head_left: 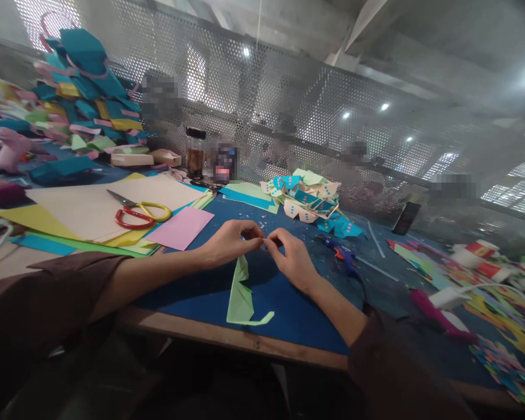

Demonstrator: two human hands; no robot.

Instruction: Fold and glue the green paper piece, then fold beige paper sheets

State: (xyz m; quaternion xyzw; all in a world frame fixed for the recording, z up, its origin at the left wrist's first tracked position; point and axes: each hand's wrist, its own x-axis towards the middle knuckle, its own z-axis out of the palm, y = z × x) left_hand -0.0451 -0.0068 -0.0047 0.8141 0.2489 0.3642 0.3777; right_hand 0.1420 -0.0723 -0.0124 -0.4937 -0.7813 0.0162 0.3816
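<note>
1. In the head view, our left hand (227, 239) and right hand (291, 256) meet fingertip to fingertip over the blue mat (289, 315) on the table (227, 335). Both are pinched nearly shut on something very small between them, at the top of the green folded paper (241, 294); whether it is the paper's tip or a tiny separate piece, we cannot tell.
2. The green folded paper lies near us on the mat, running from our fingertips down toward the table's near edge. It already carries several creases and a pointed flap at its near end, so we judge the folding well along, with fine work at its far end in hand.
3. To the left lie a pink sheet (181, 227) and a stack of coloured sheets with red and yellow scissors (140, 213) on top, all untouched.
4. Far beyond our hands sits a heap of cream and teal pieces (306, 198), dotted and apparently finished.
5. Just right of our right hand rests a blue glue gun (343, 256); farther right, the table is strewn with coloured scraps (503, 326).
6. At the far left rises a tall pile of paper work (79, 93) against the perforated screen (289, 105).
</note>
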